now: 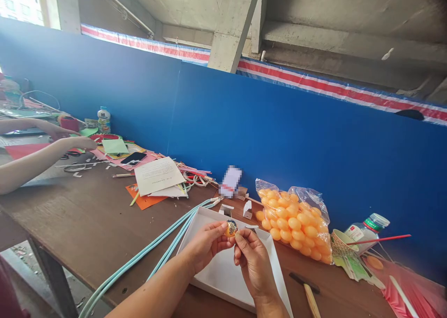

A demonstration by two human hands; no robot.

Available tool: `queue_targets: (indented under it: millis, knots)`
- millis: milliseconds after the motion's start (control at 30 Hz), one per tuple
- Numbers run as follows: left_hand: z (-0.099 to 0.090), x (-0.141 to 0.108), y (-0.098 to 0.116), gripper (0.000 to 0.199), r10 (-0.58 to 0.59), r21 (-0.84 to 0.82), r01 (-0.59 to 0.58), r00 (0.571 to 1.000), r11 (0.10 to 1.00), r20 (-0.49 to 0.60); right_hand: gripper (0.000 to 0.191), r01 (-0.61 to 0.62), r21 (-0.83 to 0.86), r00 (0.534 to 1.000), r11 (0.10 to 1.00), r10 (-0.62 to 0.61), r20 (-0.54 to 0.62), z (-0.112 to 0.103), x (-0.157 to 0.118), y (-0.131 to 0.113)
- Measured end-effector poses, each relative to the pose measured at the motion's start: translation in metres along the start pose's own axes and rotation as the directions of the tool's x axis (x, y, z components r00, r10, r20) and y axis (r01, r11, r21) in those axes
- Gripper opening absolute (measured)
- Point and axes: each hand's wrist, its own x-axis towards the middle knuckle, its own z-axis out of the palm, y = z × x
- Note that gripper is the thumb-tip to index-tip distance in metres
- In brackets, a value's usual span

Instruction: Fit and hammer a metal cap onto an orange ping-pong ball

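My left hand (pixel 208 241) grips a small shiny ball (pixel 231 228), gold and silver in colour, between thumb and fingers. Close beside it, my right hand (pixel 253 257) is closed in a pinch near the ball's right side. Whatever sits between those fingertips is too small to make out. Both hands are above a shallow white box (pixel 223 274) on the brown table. Left of the box run several pale blue cords (pixel 150 243). To the right rests a clear bag of orange balls (pixel 296 218).
A hammer (pixel 309 294) lies right of the box. Beyond the bag are a paper cup (pixel 340 243) and a tilted bottle (pixel 370 229). Papers (pixel 159 176) and a phone (pixel 133 158) lie left. Another person's arm (pixel 45 157) reaches in. A blue partition (pixel 216 118) stands behind.
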Motion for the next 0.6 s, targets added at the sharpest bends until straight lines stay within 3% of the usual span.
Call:
queue_targets:
  millis: [600]
  knots:
    - [0.0013,0.001,0.0001,0.023,-0.02,-0.029,0.019,0.999,0.999,-0.026,0.014,-0.011,0.009,1.0,1.0,0.011,0.018,-0.0014,0.0007,0.0008]
